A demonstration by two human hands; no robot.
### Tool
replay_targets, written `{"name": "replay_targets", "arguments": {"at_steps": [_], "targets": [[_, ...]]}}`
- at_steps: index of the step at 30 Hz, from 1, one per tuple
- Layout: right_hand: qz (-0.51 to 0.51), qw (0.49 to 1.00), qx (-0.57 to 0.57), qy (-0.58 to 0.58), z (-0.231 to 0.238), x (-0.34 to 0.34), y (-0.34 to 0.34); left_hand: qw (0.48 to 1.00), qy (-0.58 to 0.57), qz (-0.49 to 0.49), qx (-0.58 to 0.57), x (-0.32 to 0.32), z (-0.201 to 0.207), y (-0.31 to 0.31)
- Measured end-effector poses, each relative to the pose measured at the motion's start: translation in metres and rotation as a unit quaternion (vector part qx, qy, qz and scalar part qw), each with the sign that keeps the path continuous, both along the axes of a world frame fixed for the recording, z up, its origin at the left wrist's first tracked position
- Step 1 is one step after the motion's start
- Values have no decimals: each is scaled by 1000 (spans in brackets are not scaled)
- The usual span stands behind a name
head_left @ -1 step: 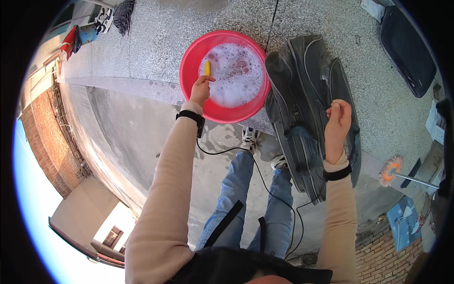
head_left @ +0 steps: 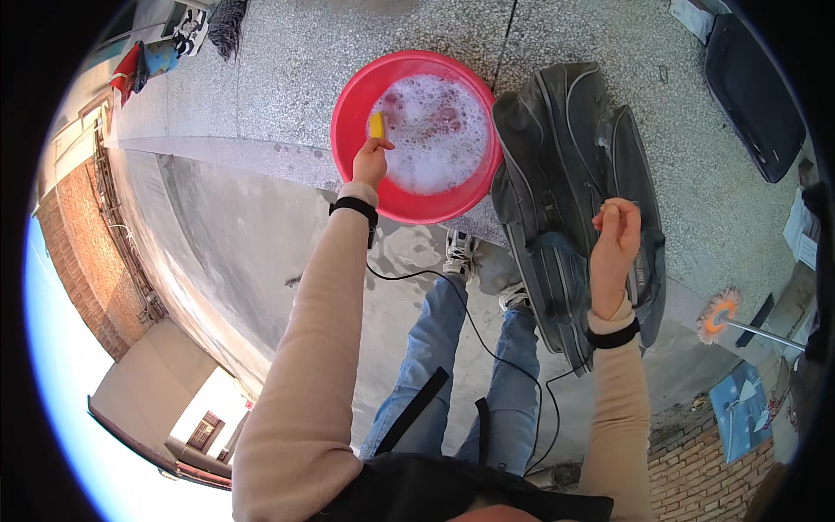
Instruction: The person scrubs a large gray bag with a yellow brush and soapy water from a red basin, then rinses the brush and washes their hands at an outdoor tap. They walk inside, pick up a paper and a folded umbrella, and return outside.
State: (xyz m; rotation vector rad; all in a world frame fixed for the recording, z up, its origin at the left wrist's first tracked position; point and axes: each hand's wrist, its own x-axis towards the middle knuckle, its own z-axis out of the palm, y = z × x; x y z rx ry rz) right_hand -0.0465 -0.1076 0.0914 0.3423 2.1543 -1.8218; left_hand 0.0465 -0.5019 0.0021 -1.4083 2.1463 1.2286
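My left hand [head_left: 370, 163] grips a small yellow sponge [head_left: 377, 126] over the left side of a red round basin [head_left: 348, 104]. White suds [head_left: 439, 148] fill much of the basin. My right hand [head_left: 616, 239] is above a dark grey fabric bag [head_left: 557, 157], with thumb and fingers drawn together. Whether anything is pinched in them is too small to tell. The bag lies on its side against the basin's right edge, with zips and light piping along it.
The speckled stone ledge [head_left: 304, 70] drops to a concrete floor [head_left: 261, 226] where my feet stand. At right are a black tray-like object [head_left: 752, 96], an orange-and-white duster head [head_left: 720, 315] and a blue patterned bag [head_left: 742, 411]. Shoes [head_left: 190, 33] sit at far left.
The yellow sponge has turned and shows a broader face. My right hand has shifted slightly left and toward me over the bag.
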Motion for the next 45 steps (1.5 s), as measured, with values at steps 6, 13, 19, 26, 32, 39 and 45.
{"name": "replay_targets", "arguments": {"at_steps": [6, 13, 19, 26, 32, 39, 45], "targets": [[61, 955, -191, -218, -11, 125, -50, 979, 58, -195, 21, 29, -91, 43], [-1, 885, -184, -429, -58, 141, -115, 986, -10, -152, 69, 33, -58, 8], [-71, 853, -194, -479, -111, 129, -172, 965, 97, 66, 234, 38, -9, -20], [-114, 891, -152, -412, -135, 131, -196, 996, 75, 34, 25, 49, -8, -23], [-58, 950, -116, -284, -100, 156, -202, 990, 133, 21, 29, 90, 32, -27], [-8, 959, -74, -272, 3, 152, -181, 986, 39, -101, -125, 133, 119, -35], [130, 971, -40, -198, 125, 157, -170, 984, 65, 5, -168, 149, 168, -31]]}}
